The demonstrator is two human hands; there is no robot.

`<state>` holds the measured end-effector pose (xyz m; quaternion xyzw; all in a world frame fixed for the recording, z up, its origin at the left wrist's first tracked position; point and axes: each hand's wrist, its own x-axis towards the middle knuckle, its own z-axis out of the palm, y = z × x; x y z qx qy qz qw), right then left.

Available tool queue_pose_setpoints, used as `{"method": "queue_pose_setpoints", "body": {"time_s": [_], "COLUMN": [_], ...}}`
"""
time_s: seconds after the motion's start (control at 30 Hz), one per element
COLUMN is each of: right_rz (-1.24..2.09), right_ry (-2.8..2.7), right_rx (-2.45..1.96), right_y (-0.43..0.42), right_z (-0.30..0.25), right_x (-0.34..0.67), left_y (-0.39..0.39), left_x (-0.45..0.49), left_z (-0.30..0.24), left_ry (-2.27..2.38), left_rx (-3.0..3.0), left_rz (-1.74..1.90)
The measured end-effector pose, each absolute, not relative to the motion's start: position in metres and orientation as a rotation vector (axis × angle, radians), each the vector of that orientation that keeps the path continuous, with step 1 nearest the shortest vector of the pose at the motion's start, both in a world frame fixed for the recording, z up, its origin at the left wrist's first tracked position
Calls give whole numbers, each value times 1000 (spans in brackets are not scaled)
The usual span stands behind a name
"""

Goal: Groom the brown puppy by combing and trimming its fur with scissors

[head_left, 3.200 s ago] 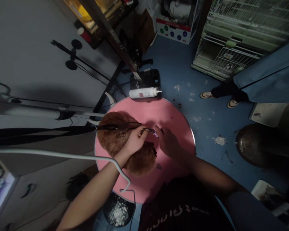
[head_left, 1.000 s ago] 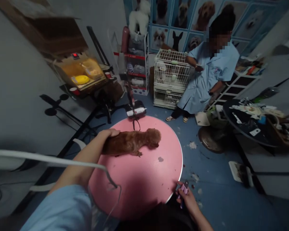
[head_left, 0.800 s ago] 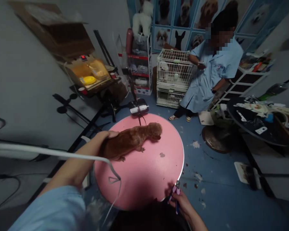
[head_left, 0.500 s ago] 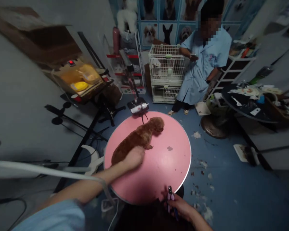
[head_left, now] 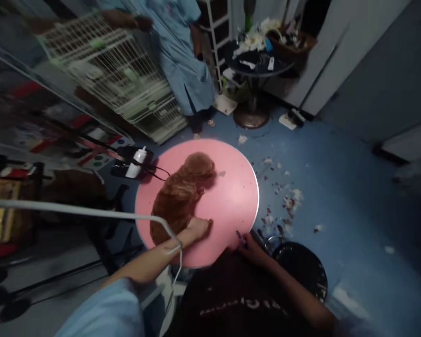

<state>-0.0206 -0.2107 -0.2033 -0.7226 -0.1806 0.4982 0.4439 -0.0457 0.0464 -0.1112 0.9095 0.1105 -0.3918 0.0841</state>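
A small brown curly-haired dog (head_left: 177, 196) lies on a round pink table (head_left: 231, 201), its head toward the far side. My left hand (head_left: 198, 228) is closed around one of its legs, low on the body, and a bit of brown paw shows past my fingers. At the table's near right edge my right hand (head_left: 250, 248) grips a pair of nail clippers (head_left: 241, 238). The clippers point up and to the left, apart from the dog. My fingers and the dim light hide most of their handles.
A pale bent bar (head_left: 91, 210) crosses above my left forearm. A white bottle (head_left: 136, 161) lies on a dark stand beyond the table. A person in a blue coat (head_left: 182, 61) stands by the white cage (head_left: 119, 70). A black stool (head_left: 301, 267) is at right; hair clumps (head_left: 291, 201) litter the floor.
My view has swung right and down. My left hand now has the dog's paw showing beyond it. The clippers remain in my right hand, now tilted more to the left.
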Motion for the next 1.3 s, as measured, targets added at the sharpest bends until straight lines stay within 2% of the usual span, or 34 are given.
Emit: {"method": "queue_pose_setpoints", "body": {"time_s": [0.13, 0.27, 0.47, 0.6, 0.7, 1.3], "right_rz": [1073, 895, 437, 79, -72, -342], "right_ry": [-582, -724, -664, -550, -533, -535], "right_rx": [-1794, -1890, -2159, -2291, -2376, -2581], "right_y": [-189, -162, -125, -103, -90, -73], "right_z": [-203, -184, -159, -154, -149, -143], "right_x": [-38, -58, -87, -100, -106, -121], "left_y": [51, 57, 72, 86, 94, 103], "left_x": [-56, -62, -77, -85, -87, -93], "left_z": [-79, -54, -55, -55, -52, -39], "left_ry": [94, -222, -350, -375, -437, -466], "left_rx": [2773, 2818, 2735, 2675, 2662, 2537], "left_rz": [-1246, -1076, -659, -561, -533, -627]}}
